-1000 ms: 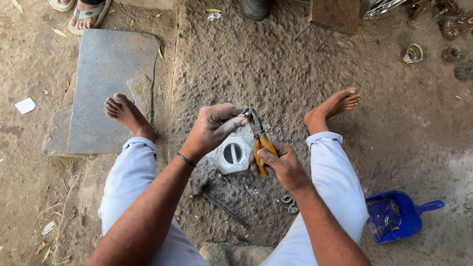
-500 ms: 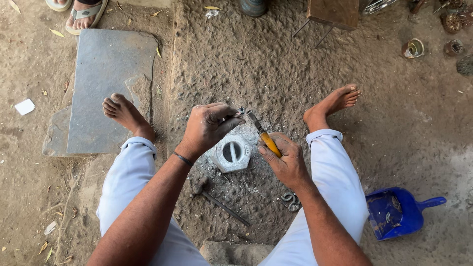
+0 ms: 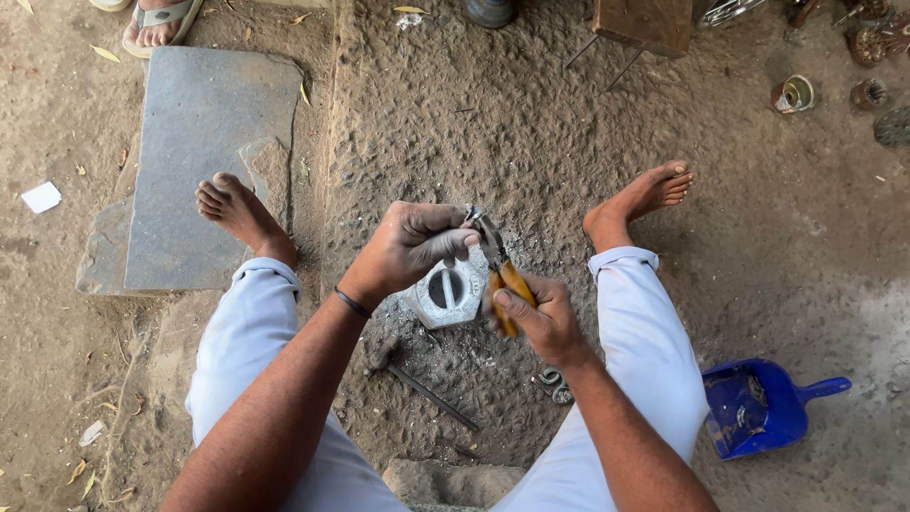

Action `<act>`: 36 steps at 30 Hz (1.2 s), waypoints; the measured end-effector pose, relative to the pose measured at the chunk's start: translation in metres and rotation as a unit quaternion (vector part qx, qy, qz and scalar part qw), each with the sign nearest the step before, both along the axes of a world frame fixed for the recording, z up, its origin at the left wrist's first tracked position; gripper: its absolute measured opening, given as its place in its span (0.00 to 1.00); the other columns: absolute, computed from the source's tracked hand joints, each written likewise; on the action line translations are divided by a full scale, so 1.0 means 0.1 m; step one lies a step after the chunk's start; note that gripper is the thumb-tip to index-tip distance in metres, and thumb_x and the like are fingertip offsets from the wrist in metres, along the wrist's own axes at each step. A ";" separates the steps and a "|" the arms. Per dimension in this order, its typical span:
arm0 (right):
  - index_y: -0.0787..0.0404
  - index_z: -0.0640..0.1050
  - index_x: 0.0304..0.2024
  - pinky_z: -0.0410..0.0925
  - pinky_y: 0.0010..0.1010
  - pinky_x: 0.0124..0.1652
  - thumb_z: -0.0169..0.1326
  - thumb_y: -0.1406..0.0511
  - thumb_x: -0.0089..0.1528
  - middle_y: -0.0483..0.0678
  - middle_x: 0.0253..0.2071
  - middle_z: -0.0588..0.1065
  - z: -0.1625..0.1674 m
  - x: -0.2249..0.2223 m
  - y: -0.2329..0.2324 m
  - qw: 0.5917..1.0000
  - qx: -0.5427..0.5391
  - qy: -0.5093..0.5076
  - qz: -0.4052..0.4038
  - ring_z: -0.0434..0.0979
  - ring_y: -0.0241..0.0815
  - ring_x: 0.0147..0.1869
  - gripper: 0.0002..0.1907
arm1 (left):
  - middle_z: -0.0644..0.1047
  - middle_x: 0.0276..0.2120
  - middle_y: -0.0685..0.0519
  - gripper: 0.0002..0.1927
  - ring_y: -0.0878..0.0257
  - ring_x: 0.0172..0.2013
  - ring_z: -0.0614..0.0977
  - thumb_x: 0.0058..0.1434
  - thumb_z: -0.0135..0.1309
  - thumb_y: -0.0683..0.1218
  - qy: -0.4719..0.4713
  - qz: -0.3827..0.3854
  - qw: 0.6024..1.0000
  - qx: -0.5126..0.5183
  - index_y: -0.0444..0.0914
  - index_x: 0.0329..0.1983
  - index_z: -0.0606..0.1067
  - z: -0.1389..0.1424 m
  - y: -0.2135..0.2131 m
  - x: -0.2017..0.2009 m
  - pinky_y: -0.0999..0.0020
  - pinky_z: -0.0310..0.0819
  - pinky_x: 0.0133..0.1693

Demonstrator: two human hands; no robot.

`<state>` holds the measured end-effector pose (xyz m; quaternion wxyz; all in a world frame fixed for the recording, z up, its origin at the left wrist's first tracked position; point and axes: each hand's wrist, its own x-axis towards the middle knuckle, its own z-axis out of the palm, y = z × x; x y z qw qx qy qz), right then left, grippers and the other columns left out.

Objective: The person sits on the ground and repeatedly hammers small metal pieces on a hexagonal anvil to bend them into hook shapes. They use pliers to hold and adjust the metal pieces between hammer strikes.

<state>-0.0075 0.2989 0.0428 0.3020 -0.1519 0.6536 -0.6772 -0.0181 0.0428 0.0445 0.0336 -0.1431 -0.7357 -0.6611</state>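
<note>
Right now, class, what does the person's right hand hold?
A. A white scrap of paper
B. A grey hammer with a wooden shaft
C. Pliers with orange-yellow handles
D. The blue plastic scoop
C: the right hand grips the pliers with orange-yellow handles, their metal tip meeting the left hand above the grey hexagonal metal block.

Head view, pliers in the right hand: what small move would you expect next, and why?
Probably a squeeze and slight twist of the orange-handled pliers. The right hand grips the handles, and the tips meet a small metal piece pinched in the left hand, just above the hexagonal grey block on the ground. What the piece is cannot be made out.
</note>
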 end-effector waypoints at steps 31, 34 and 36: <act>0.65 0.81 0.40 0.73 0.32 0.38 0.66 0.61 0.59 0.49 0.36 0.77 0.08 -0.22 0.28 0.878 0.336 0.340 0.032 0.79 0.40 0.38 0.15 | 0.84 0.33 0.46 0.15 0.59 0.32 0.85 0.64 0.61 0.50 -0.035 -0.049 0.984 -0.169 0.35 0.45 0.82 -0.15 -0.12 -0.02 0.64 0.78 0.36; 0.64 0.81 0.39 0.73 0.33 0.35 0.62 0.59 0.63 0.48 0.31 0.78 0.01 -0.11 0.20 0.934 0.305 0.184 0.030 0.79 0.39 0.33 0.13 | 0.84 0.38 0.50 0.16 0.62 0.37 0.84 0.64 0.62 0.51 -0.073 -0.041 0.996 -0.004 0.36 0.47 0.82 -0.15 -0.14 -0.01 0.66 0.81 0.40; 0.62 0.81 0.45 0.76 0.32 0.34 0.56 0.58 0.64 0.46 0.33 0.80 -0.03 0.00 0.11 0.993 0.120 -0.007 -0.001 0.79 0.36 0.33 0.15 | 0.83 0.41 0.51 0.16 0.63 0.40 0.83 0.64 0.64 0.51 -0.094 -0.023 0.988 0.121 0.36 0.48 0.82 -0.15 -0.10 0.00 0.66 0.80 0.42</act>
